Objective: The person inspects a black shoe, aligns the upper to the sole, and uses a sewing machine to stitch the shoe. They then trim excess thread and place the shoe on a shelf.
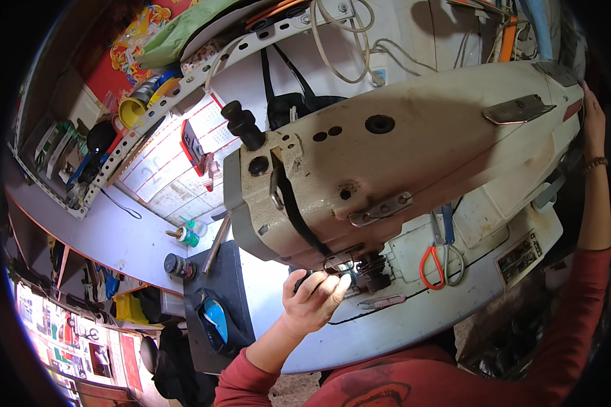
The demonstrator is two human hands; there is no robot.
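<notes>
While the R hand point(593, 117) is at the sewing machine point(421, 159)'s right end, fingers straight, the L hand point(313, 298) curls nr its left end; can't tell if pinching.

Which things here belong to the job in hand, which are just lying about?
In use, apparently:
sewing machine: left hand by its needle end, right hand at its far end

Likely just lying about, untouched:
scissors
dark jar
green container
rod

sewing machine point(414, 156): cream | scissors loops point(424, 273): orange, grey | sleeves point(586, 298): red | bag point(173, 42): green
</notes>
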